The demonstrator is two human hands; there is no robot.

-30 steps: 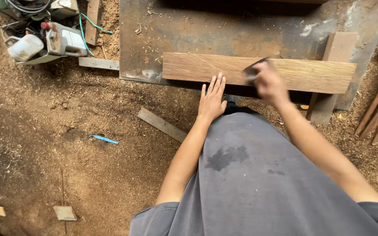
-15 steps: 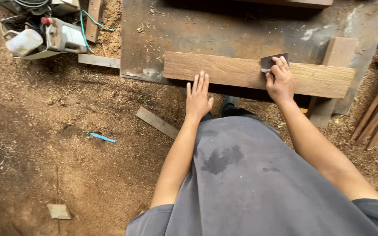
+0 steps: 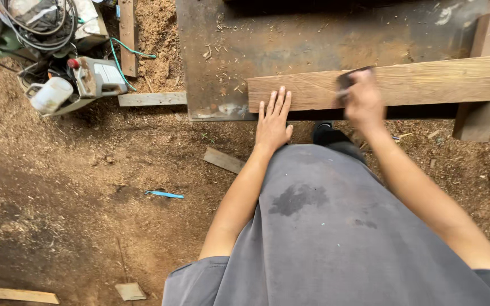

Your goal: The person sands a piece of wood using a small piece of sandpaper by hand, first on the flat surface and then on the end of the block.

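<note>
1. Two hands worked one plank [image 3: 426, 85], which lay across the dark metal sheet [image 3: 313, 39].
2. My left hand [image 3: 273, 122] pressed flat, fingers together, on the plank's near end.
3. My right hand [image 3: 363, 102] gripped a dark sanding block [image 3: 350, 76], mid-stroke, I judged; next called for steady pressure farther along the plank.

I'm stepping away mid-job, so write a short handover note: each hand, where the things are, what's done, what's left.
Left hand: flat, fingers spread, pressing the near edge of the plank.
Right hand: closed on a dark sanding block, blurred on the plank's top.
Plank lies across a metal sheet, its right end on a wooden post.
Done: can't tell how much is sanded.
Left: probably the rest of the plank.
</note>
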